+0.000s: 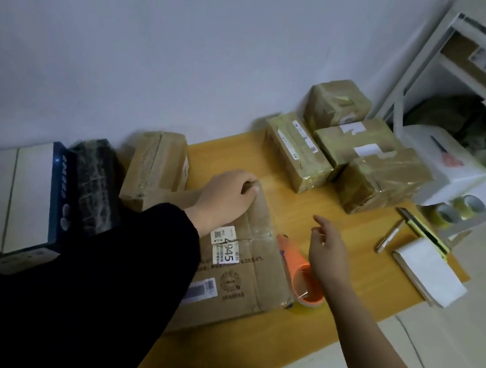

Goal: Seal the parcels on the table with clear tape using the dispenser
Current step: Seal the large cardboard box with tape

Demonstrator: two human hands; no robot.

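A flat brown cardboard parcel [249, 266] with a white label reading 4945 lies at the middle of the wooden table [302, 328]. My left hand [228, 199] rests on its far edge, fingers curled over the top corner. An orange tape dispenser [304, 282] with a roll of clear tape lies against the parcel's right side. My right hand [329, 253] hovers just above the dispenser, fingers loosely spread, holding nothing.
Several taped parcels [350, 155] are stacked at the table's far right. Another brown box [159, 165] and a blue-edged white box [15, 200] sit to the left. A pen [390, 235], a cutter [421, 229] and a label stack [430, 270] lie at right. Tape rolls [458, 208] sit by a white shelf.
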